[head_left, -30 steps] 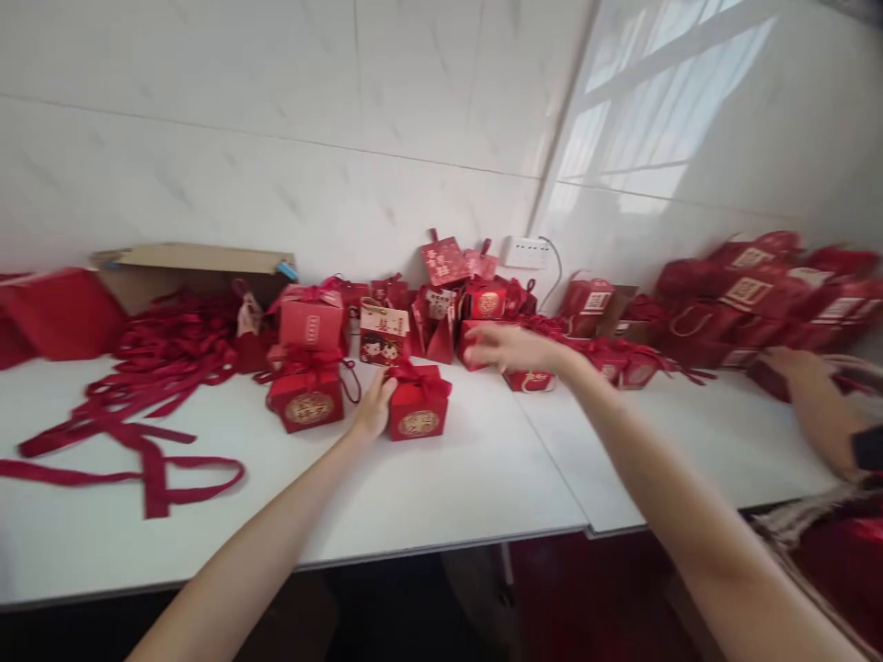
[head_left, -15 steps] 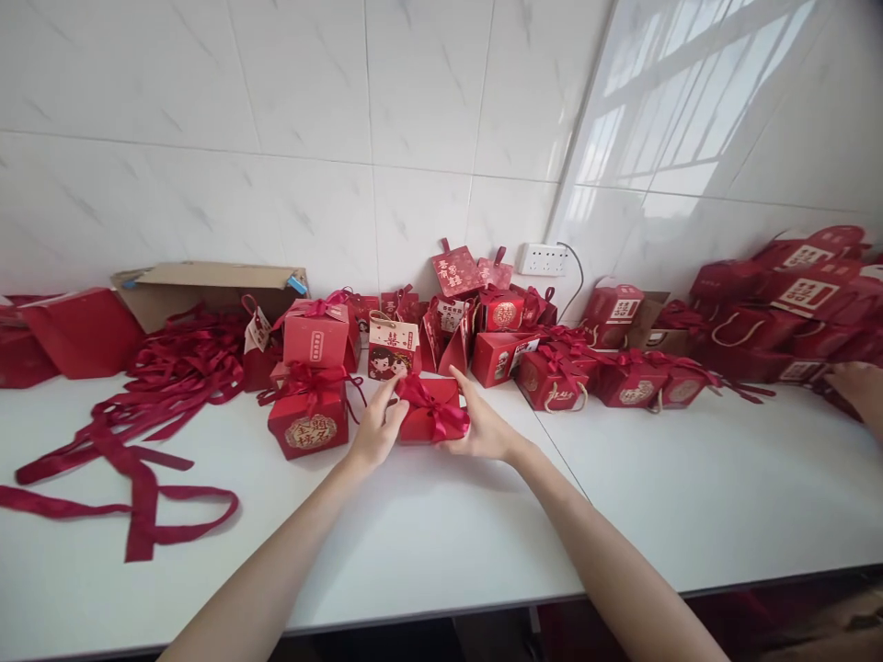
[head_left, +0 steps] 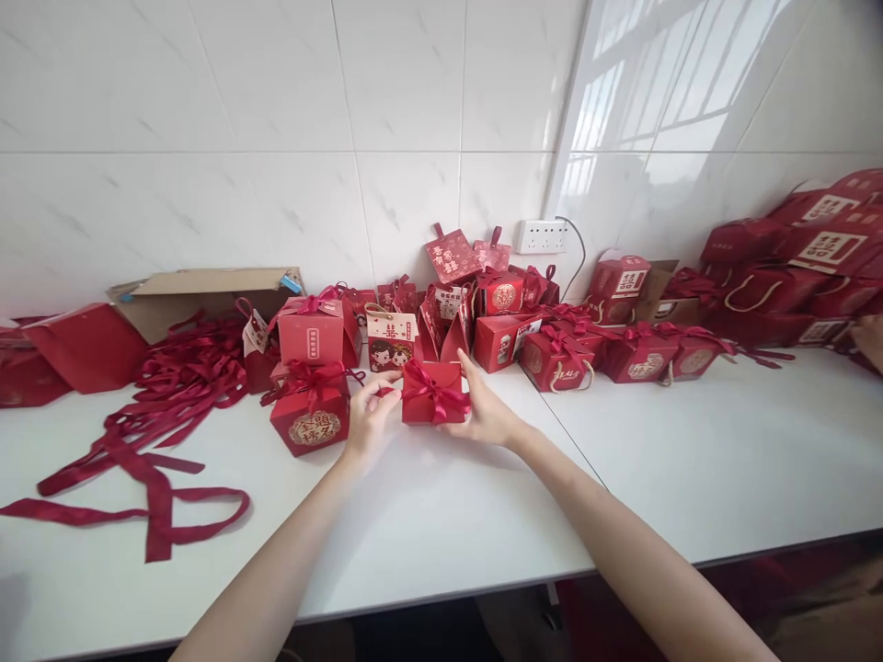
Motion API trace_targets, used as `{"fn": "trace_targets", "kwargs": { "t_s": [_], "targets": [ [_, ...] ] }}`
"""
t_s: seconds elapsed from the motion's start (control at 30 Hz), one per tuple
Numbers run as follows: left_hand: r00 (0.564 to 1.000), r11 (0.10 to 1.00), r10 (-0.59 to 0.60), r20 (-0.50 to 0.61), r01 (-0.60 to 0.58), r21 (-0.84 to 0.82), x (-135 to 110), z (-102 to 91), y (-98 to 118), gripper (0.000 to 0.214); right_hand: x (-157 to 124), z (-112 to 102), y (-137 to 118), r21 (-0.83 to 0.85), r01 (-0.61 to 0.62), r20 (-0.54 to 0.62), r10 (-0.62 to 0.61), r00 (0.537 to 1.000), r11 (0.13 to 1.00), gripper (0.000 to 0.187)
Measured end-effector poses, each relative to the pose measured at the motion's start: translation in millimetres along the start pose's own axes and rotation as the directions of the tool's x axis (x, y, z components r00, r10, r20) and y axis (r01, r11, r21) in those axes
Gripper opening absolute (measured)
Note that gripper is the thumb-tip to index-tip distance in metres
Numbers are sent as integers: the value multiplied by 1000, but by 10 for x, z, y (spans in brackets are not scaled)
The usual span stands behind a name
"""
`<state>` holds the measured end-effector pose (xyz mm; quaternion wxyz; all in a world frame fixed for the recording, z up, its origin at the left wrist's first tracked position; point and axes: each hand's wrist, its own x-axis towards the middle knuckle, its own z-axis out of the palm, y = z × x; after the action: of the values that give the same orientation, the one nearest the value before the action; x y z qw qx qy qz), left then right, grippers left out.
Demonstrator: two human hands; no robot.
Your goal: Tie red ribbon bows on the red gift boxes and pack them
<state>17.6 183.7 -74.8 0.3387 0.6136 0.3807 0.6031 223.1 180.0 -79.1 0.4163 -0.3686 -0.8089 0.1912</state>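
Observation:
A small red gift box [head_left: 419, 409] with a satin ribbon bow [head_left: 436, 393] on top stands on the white table in front of me. My right hand [head_left: 487, 409] grips its right side, one finger at the back edge and others low at the front. Just left of the box, my left hand [head_left: 372, 416] pinches what looks like a red ribbon end [head_left: 388, 391]; its palm is apart from the box. Close beside that hand sits a larger red box [head_left: 307, 425] with gold lettering and a bow.
Loose red ribbons [head_left: 186, 377] lie in a heap at left, before an open cardboard box [head_left: 207, 283]. Several gift boxes [head_left: 558, 359] line the wall, with a tall stack [head_left: 751, 244] at right. Another person's hand [head_left: 869, 340] shows at the right edge.
My left hand has come off the box's left side and now pinches the ribbon beside it. The right hand stays on the box. The view has shifted slightly.

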Motion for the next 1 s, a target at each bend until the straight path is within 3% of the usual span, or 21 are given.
{"fn": "trace_targets", "kwargs": {
  "t_s": [0.17, 0.4, 0.53, 0.6, 0.7, 0.77, 0.83, 0.9, 1.0],
  "targets": [
    [977, 999, -26, 210, 36, -40, 6, -21, 5, 21, 1, 12, 63, 26, -56, -78, 58, 995, 998, 116],
    [949, 997, -51, 310, 29, 75, -36, 38, 103, 30, -1, 46, 143, 88, -40, -109, 49, 993, 995, 113],
    [951, 993, -27, 307, -10, 119, -61, 55, 17, 27, -7, 17, 156, 224, -68, -25, 75, 997, 972, 114],
    [959, 986, -10, 283, -38, 164, -73, 62, -15, 25, -2, -53, 157, 370, -163, 83, 142, 986, 914, 110],
    [973, 972, 0, 233, -55, 230, -88, 69, -7, 22, 20, -197, 162, 631, -340, 246, 236, 940, 698, 93],
    [977, 966, 7, 211, -61, 251, -98, 79, 23, 22, 35, -269, 142, 727, -410, 265, 326, 907, 551, 82],
    [978, 959, 18, 209, -77, 274, -115, 97, 53, 23, 41, -285, 79, 729, -470, 264, 430, 864, 497, 77],
    [975, 947, 35, 218, -102, 305, -140, 121, 73, 23, 38, -230, -22, 658, -499, 249, 462, 851, 564, 80],
    [964, 928, 87, 252, -171, 330, -183, 153, 84, 22, 33, -59, -171, 544, -330, 73, 348, 935, 772, 90]
  ]
}}
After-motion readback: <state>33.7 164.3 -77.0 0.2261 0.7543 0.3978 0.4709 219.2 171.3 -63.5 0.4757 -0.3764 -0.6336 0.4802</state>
